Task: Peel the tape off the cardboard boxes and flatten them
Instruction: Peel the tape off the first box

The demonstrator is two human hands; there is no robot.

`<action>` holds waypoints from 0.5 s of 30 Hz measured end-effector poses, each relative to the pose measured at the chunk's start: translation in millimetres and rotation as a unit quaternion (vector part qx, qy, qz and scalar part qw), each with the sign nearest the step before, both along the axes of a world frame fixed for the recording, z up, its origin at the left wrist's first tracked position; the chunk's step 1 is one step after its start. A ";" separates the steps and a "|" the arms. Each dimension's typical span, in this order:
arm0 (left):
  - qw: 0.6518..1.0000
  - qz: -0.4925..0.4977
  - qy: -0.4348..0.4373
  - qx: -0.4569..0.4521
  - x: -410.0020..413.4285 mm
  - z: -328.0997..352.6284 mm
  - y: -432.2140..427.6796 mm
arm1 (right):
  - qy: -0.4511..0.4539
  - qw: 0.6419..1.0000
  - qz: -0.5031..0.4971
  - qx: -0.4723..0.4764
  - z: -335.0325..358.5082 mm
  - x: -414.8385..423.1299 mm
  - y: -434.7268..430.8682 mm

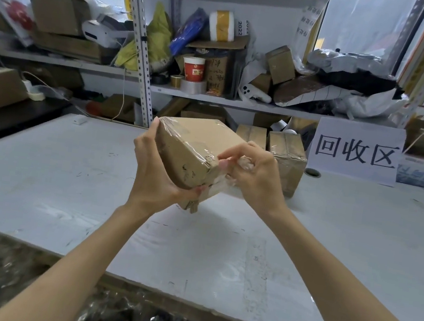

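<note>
Our left hand (155,171) clamps the cardboard box (188,144), thumb beneath and fingers over the far edge, holding it tilted above the table (54,180), probably to steady it. Our right hand (253,176) pinches a wad of clear tape (244,162) at the near corner, likely ready to pull.

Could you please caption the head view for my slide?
Left hand holds a taped cardboard box above the table; right hand pinches its tape.

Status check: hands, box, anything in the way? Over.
Left hand grips the cardboard box, held above the table. Right hand pinches crumpled clear tape at the box's corner. More taped boxes sit behind; nothing blocks.
</note>
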State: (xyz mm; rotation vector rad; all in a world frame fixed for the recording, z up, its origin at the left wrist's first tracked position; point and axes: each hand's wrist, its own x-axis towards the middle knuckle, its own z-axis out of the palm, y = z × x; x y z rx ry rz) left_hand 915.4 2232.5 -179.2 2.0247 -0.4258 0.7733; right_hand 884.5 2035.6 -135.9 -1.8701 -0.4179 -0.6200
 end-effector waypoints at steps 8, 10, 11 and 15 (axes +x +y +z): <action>0.999 0.019 -0.042 0.017 -3.2 0.2 -0.3 | -0.045 0.999 -0.020 -0.017 -2.7 -2.5 9.5; 0.998 0.026 -0.047 0.024 -4.3 0.7 0.4 | -0.056 0.996 -0.044 -0.056 -2.7 -2.8 11.5; 0.998 0.030 -0.050 0.030 -4.6 1.1 0.9 | -0.061 0.993 -0.054 -0.083 -2.5 -2.3 12.0; 0.995 0.048 -0.060 0.057 -4.3 -0.2 0.9 | -0.060 0.974 -0.088 -0.200 -4.5 0.8 15.6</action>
